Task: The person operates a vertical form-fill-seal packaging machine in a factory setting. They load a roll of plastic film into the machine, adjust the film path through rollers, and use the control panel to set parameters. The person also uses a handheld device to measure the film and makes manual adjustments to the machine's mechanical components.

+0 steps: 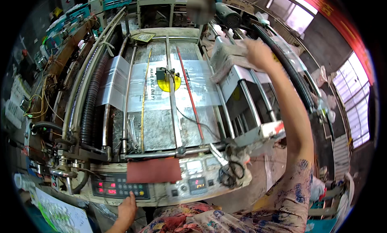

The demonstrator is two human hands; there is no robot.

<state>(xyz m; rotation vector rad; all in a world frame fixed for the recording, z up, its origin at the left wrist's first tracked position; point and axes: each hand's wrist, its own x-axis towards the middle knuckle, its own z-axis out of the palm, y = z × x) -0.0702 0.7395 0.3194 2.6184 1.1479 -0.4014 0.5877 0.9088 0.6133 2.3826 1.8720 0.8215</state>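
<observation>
My left hand (pixel 127 212) is at the lower left with a finger stretched to the lower keys of a dark control panel (pixel 141 188) with red lit digits. It holds nothing. My right arm reaches far forward over the machine's right side. Smeared by motion, my right hand (pixel 260 55) is at a greyish cloth (pixel 230 60) draped over the rollers; whether its fingers grip the cloth cannot be made out. Printed clear plastic film (pixel 135 88) runs across the machine bed, under a small black sensor (pixel 161 74) on a metal bar and over a yellow round print (pixel 169 86).
Black-handled scissors (pixel 231 172) lie on the front ledge at the right. A reddish-brown sheet (pixel 154 170) covers part of the panel. Wrenches (pixel 132 132) rest on the bed's left side. Metal rollers (pixel 250 102) and a black ribbed hose (pixel 89 112) flank the bed.
</observation>
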